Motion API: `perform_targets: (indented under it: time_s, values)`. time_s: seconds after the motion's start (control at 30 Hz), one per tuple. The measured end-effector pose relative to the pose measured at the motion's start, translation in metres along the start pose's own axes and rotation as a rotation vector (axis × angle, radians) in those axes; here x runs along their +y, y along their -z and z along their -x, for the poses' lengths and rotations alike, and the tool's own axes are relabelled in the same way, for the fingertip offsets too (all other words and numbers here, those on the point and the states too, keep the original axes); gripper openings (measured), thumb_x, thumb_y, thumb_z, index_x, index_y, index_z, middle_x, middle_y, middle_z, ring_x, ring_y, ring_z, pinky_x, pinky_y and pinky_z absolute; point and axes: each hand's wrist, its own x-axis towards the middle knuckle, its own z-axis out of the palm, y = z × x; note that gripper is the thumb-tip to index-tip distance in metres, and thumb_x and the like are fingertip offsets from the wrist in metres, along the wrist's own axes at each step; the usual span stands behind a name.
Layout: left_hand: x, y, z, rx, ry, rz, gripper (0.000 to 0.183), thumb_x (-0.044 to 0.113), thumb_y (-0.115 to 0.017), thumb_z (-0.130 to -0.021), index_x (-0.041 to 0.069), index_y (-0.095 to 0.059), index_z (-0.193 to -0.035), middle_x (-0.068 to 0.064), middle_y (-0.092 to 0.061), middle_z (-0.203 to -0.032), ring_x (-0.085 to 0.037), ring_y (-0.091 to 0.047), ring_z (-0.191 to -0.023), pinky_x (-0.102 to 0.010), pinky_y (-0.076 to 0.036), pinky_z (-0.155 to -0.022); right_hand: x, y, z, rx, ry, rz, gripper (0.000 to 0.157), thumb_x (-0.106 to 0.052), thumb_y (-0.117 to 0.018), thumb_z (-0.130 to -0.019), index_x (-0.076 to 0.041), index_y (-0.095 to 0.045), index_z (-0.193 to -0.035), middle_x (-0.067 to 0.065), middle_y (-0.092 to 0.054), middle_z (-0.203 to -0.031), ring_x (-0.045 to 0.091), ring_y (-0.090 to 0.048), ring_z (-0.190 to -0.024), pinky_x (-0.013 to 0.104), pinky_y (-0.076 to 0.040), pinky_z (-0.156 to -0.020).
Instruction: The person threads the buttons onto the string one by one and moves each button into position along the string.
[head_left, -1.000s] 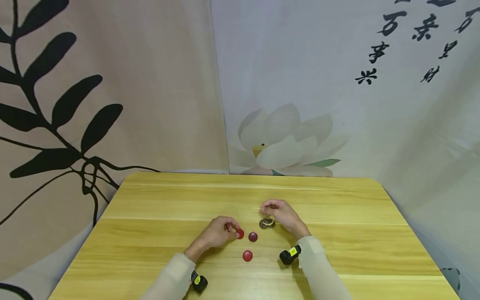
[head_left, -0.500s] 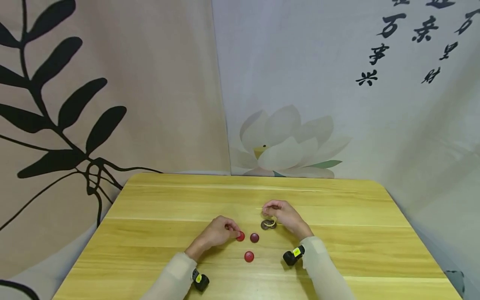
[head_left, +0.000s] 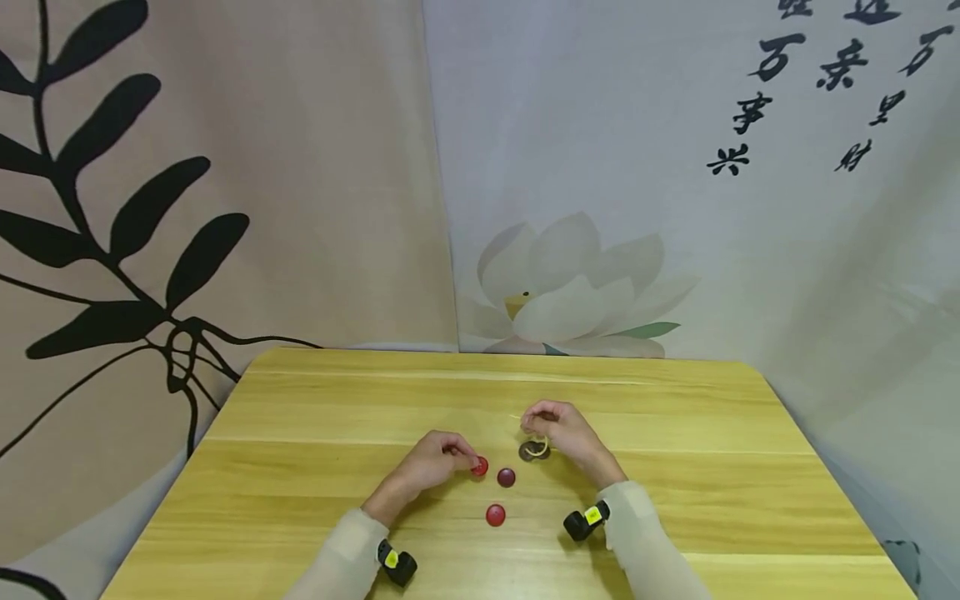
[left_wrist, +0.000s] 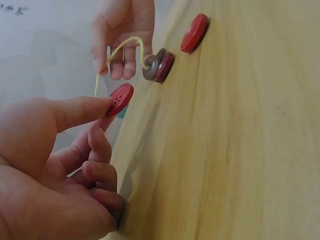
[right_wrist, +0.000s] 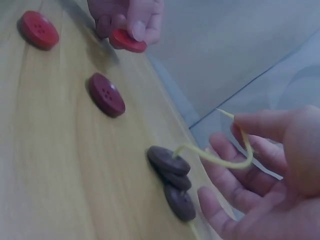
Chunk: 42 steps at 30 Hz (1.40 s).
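Observation:
My left hand (head_left: 435,461) pinches a red button (left_wrist: 120,99) between thumb and forefinger, with its holes showing and the other fingers curled beneath. In the right wrist view that button is held above the tabletop. My right hand (head_left: 564,431) pinches a yellow cord (right_wrist: 215,159) near one end, and a short pointed tip sticks out past the fingertips. Dark brown buttons (right_wrist: 168,160) are threaded on this cord and lie on the table below the right hand. Between the hands lie a maroon button (right_wrist: 106,95) and, nearer the body, another red button (right_wrist: 39,30).
All of this rests on a light wooden table (head_left: 315,400). Behind it hangs a pale cloth backdrop (head_left: 337,208) printed with leaves, a flower and characters. Each wrist carries a small black camera, the left camera (head_left: 399,567) and the right camera (head_left: 581,525).
My left hand has lifted the red button slightly. The right hand keeps its pinch on the cord with almost no movement, and the loose buttons stay where they lie.

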Motion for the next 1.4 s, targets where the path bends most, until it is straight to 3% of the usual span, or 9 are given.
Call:
perform_targets:
  time_s: [0.2,0.47,0.73,0.93,1.07,1.27,1.4]
  values:
    - [0.003,0.004,-0.002,0.027,0.008,0.041,0.012,0.016,-0.073,-0.088,0.005,-0.071,-0.090,-0.004,-0.064,-0.086,-0.018,-0.052,-0.079,-0.030,-0.042,-0.069,-0.012,-0.002,0.005,0.017,0.047,0.008,0.012,-0.009,-0.061,-0.096,0.001,-0.066,-0.102,0.014,-0.069,-0.099,0.033,-0.065,-0.099,0.046,-0.050,-0.092]
    - [0.004,0.007,-0.003,0.135,0.060,0.133,0.012,0.016,-0.070,-0.091,0.005,-0.071,-0.094,-0.005,-0.064,-0.092,-0.021,-0.051,-0.082,-0.029,-0.041,-0.067,-0.029,-0.008,0.011,-0.001,0.078,0.066,0.014,-0.005,-0.055,-0.099,0.005,-0.064,-0.104,0.027,-0.065,-0.107,0.046,-0.059,-0.105,0.058,-0.045,-0.094]
    - [0.010,0.011,-0.006,0.247,0.064,0.191,0.011,0.017,-0.070,-0.091,0.007,-0.073,-0.093,-0.003,-0.066,-0.094,-0.020,-0.052,-0.084,-0.028,-0.039,-0.067,-0.037,-0.008,0.016,-0.004,0.089,0.056,0.013,-0.013,-0.060,-0.099,-0.003,-0.067,-0.103,0.018,-0.068,-0.106,0.040,-0.062,-0.105,0.046,-0.048,-0.095]
    - [0.019,0.013,-0.007,0.286,0.049,0.245,0.015,0.022,-0.071,-0.090,0.008,-0.072,-0.095,-0.003,-0.060,-0.089,-0.021,-0.048,-0.078,-0.026,-0.037,-0.061,-0.044,-0.009,0.020,-0.008,0.103,0.033,0.012,-0.013,-0.059,-0.099,-0.004,-0.067,-0.102,0.022,-0.067,-0.108,0.043,-0.061,-0.108,0.040,-0.049,-0.096]
    - [0.026,0.014,-0.006,0.309,0.031,0.275,0.016,0.022,-0.071,-0.091,0.007,-0.071,-0.096,-0.002,-0.058,-0.087,-0.020,-0.047,-0.076,-0.025,-0.037,-0.059,-0.048,-0.010,0.022,-0.008,0.121,0.019,0.012,-0.013,-0.060,-0.099,-0.004,-0.067,-0.102,0.025,-0.065,-0.110,0.044,-0.061,-0.108,0.042,-0.049,-0.097]
    - [0.032,0.011,-0.006,0.335,0.024,0.301,0.016,0.019,-0.072,-0.090,0.005,-0.071,-0.096,-0.001,-0.057,-0.086,-0.022,-0.049,-0.080,-0.026,-0.038,-0.063,-0.051,-0.015,0.027,0.003,0.146,0.054,0.011,-0.014,-0.060,-0.099,-0.006,-0.068,-0.100,0.018,-0.068,-0.104,0.041,-0.063,-0.104,0.054,-0.049,-0.092]
    - [0.033,0.009,-0.005,0.338,0.018,0.311,0.016,0.020,-0.071,-0.090,0.005,-0.070,-0.098,-0.002,-0.058,-0.087,-0.023,-0.050,-0.082,-0.026,-0.039,-0.065,-0.054,-0.018,0.030,0.003,0.148,0.059,0.011,-0.014,-0.060,-0.099,-0.007,-0.068,-0.100,0.020,-0.068,-0.106,0.043,-0.062,-0.104,0.051,-0.050,-0.089]
